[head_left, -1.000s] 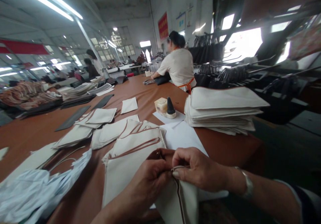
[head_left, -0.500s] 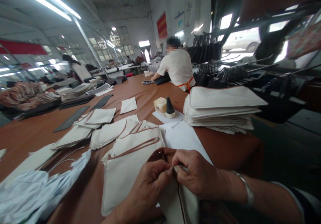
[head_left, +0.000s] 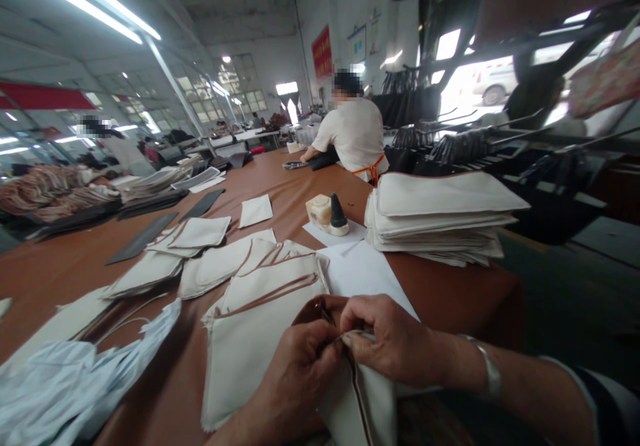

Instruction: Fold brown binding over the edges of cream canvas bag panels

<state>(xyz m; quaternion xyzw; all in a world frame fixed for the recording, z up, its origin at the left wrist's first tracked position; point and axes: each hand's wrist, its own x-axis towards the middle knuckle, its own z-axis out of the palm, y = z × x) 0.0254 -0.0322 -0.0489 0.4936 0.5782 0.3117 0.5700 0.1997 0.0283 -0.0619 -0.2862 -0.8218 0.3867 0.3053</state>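
Note:
A cream fabric pouch with brown trim point(head_left: 383, 403) hangs at the table's near edge, a brown seam running down it. My left hand point(head_left: 300, 373) pinches its upper edge between thumb and forefinger. Close against it, my right hand point(head_left: 385, 339) grips the same edge with bent fingers; a silver bangle point(head_left: 490, 373) circles that wrist. The fingertips meet, so the exact spot between them is hidden. Brown lining point(head_left: 327, 303) shows behind the hands. Just left lies a stack of cream pouches with brown edging point(head_left: 250, 346).
A tall stack of cream pieces point(head_left: 445, 196) stands to the right. Beyond the white paper point(head_left: 367, 276) sit a yellowish block point(head_left: 319, 209) and a black cone point(head_left: 338, 213). Pale blue cloth point(head_left: 65, 386) lies at left. A co-worker point(head_left: 353, 129) leans on the table ahead.
My fingers have shifted slightly at the pouch edge, the right hand turning a little leftward. In the background at left, another person has moved left.

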